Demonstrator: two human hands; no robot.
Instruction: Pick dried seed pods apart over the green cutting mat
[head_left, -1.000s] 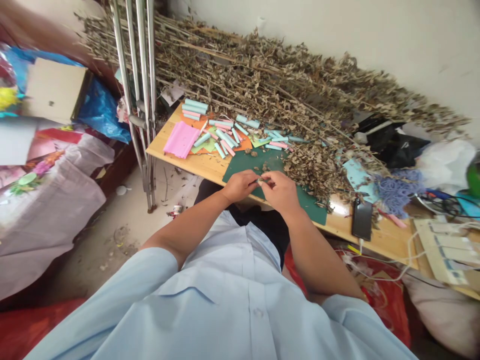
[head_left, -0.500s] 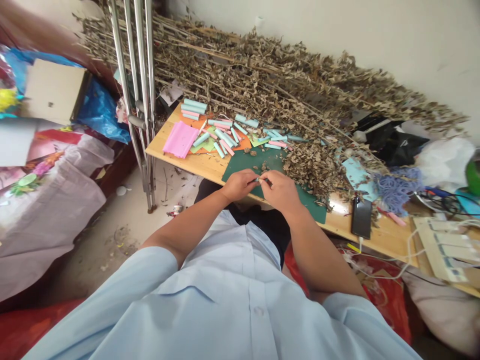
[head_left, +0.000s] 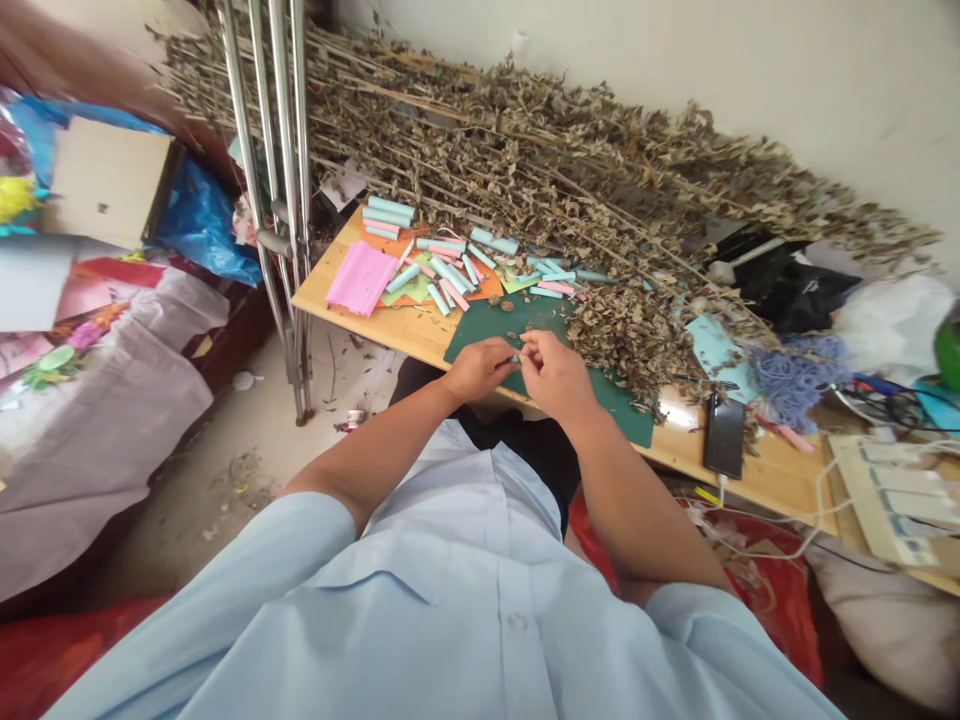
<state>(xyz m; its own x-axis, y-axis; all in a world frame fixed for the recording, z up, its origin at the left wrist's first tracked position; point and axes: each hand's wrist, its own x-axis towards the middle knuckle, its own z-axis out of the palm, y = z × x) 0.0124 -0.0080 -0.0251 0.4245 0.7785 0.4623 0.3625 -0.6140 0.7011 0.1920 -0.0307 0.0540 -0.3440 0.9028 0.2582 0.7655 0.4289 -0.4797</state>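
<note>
My left hand point(head_left: 480, 368) is closed around a small pale roll point(head_left: 515, 359), and only its end shows past the fingertips. Against that end, the thumb and fingers of my right hand point(head_left: 556, 378) are pinched together; what lies between them is too small to make out. Both hands are over the front edge of a dark green mat point(head_left: 622, 400). Crumbled dry leaves point(head_left: 626, 335) are heaped on the mat beside my right hand. Beyond the hands lie several pale blue and pink paper rolls point(head_left: 450, 272) and a pink paper stack point(head_left: 361, 278).
Long dried leafy stalks point(head_left: 480, 130) cover the back of the wooden table point(head_left: 330, 275). Metal crutches point(head_left: 281, 200) stand at its left end. To the right are a phone point(head_left: 724, 435) on a cable, purple yarn point(head_left: 799, 380) and a power strip point(head_left: 889, 500).
My right hand's fingers have shifted slightly up and opened a little at the roll's end. My left hand stays in place.
</note>
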